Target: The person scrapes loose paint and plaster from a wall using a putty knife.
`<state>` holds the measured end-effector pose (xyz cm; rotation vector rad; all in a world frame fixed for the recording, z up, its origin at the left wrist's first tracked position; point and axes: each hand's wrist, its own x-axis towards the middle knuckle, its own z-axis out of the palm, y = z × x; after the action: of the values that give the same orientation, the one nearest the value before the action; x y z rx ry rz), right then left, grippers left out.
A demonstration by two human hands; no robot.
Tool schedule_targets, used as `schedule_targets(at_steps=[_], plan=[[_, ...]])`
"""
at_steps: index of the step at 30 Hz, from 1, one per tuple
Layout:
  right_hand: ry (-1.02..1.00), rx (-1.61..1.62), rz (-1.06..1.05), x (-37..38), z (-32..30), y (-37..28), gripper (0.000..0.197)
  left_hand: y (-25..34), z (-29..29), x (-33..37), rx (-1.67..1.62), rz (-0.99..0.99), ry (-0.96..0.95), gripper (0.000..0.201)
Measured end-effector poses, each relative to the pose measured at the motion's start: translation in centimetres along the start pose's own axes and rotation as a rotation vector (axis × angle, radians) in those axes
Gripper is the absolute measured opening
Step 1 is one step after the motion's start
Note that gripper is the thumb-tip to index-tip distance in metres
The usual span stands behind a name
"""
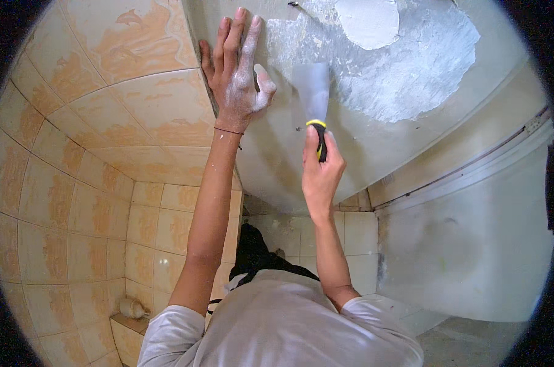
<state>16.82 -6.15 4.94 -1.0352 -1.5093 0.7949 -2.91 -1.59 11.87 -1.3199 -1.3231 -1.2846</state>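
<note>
My right hand [321, 177] grips a putty knife [312, 92] by its black and yellow handle, the broad metal blade pointing up the grey wall [277, 159]. The blade lies just left of a rough, whitish scraped patch [411, 82]; whether its edge touches the surface I cannot tell. My left hand [237, 76] rests flat with fingers stretched out at the wall's left edge, beside the tiles. White dust coats its thumb and index side, and a thin dark cord circles the wrist. A smooth white area [370, 23] sits within the patch at the top.
Cream and orange patterned tiles [148, 110] cover the wall on the left. Low on that side, a small pale container [132, 307] stands on a tiled ledge [129, 324]. A pale door-like panel [466, 238] is at the right. Light tiles [359, 244] lie below my right forearm.
</note>
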Motion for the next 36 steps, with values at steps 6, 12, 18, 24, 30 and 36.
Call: schedule_targets(at_steps=[6, 12, 18, 24, 30, 36], plan=[[-0.03, 0.008, 0.055, -0.5, -0.4, 0.2, 0.034, -0.5, -0.1, -0.4, 0.004, 0.013, -0.01, 0.08], [-0.011, 0.019, -0.002, -0.2, 0.3, -0.1, 0.034, -0.5, 0.1, -0.1, 0.012, 0.023, 0.008, 0.079], [-0.008, 0.05, 0.031, -0.6, 0.0, 0.7, 0.035, 0.2, 0.1, 0.0, -0.04, 0.022, 0.007, 0.078], [-0.053, -0.018, 0.048, -1.2, 0.1, -0.2, 0.037, -0.7, -0.1, -0.2, -0.007, 0.033, 0.022, 0.076], [-0.043, -0.029, 0.025, -0.7, 0.5, -0.4, 0.036, -0.2, -0.2, -0.2, -0.027, 0.025, 0.007, 0.077], [-0.056, 0.024, 0.078, -0.3, -0.5, -0.1, 0.031, -0.3, -0.3, -0.4, 0.017, 0.04, -0.046, 0.077]])
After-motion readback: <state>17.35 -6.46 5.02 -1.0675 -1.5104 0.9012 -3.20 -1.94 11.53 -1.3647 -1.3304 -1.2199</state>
